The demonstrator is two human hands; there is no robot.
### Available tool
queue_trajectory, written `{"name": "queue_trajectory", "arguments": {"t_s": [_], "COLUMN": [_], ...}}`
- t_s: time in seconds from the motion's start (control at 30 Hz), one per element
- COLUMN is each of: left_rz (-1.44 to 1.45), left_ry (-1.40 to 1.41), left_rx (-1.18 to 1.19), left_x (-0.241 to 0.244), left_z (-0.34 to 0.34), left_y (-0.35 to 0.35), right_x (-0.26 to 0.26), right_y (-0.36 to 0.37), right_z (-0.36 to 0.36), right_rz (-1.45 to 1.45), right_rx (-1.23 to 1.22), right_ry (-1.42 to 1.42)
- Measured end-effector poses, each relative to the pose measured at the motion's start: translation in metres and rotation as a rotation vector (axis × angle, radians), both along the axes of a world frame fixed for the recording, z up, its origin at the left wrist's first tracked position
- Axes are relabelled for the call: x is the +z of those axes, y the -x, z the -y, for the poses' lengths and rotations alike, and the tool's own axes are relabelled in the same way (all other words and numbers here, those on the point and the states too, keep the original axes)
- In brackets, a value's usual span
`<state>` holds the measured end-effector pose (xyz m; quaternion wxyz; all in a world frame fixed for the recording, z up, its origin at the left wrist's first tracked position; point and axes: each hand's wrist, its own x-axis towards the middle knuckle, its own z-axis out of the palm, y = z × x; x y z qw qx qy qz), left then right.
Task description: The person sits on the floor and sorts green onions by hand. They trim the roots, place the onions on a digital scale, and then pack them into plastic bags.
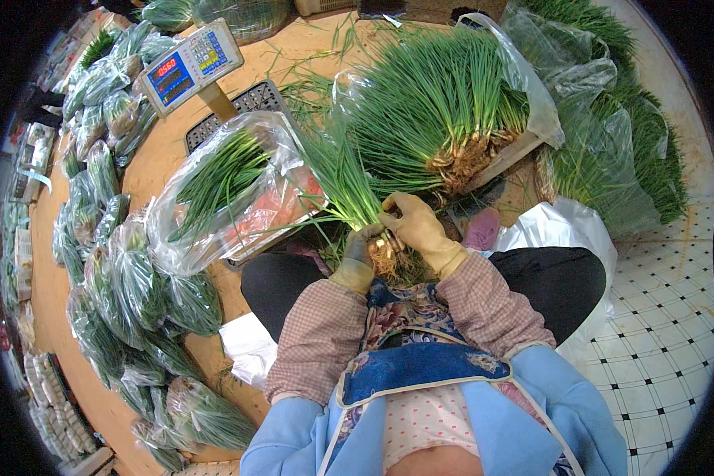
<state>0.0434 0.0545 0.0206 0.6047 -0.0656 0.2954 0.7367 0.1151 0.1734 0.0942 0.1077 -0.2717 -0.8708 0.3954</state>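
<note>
A bunch of green scallions (357, 199) with stringy roots lies slanting in front of my lap. My left hand (358, 259), in a worn rubber glove, is closed around its lower stalks just above the roots. At the right side of the same stalks is my right hand (425, 229), gloved in yellowish rubber, its thumb and fingers curled at the white stem ends. Beyond them a large heap of scallions (440, 95) rests in an open plastic bag, roots towards me. To the left, cut scallions (229, 172) lie in a clear bag (178, 253) on the scale.
A digital scale display (190, 65) stands at the upper left beside a black plastic crate (262, 98). Many bagged scallion bundles (131, 279) cover the left floor. More scallions in plastic (613, 154) lie at the right. White plastic sheeting (559, 232) is by my right knee.
</note>
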Motion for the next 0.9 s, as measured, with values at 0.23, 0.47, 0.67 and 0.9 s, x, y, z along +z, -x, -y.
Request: {"name": "queue_trajectory", "arguments": {"t_s": [0.23, 0.47, 0.67, 0.9], "left_rz": [-0.017, 0.022, -0.035, -0.328], "left_ry": [-0.023, 0.090, 0.055, 0.208], "left_rx": [0.100, -0.020, 0.020, -0.050], "left_x": [-0.038, 0.002, 0.033, 0.025], "left_z": [-0.001, 0.000, -0.008, -0.027], "left_y": [-0.008, -0.009, -0.005, -0.004], "right_x": [-0.009, -0.017, -0.062, -0.152], "right_y": [-0.003, 0.000, -0.006, -0.086], "right_z": [-0.005, 0.006, -0.027, -0.080], "right_rz": [-0.020, -0.068, -0.264, 0.728], "right_rx": [-0.090, -0.186, -0.328, 0.245], "right_ry": [0.057, -0.007, 0.613, -0.167]}}
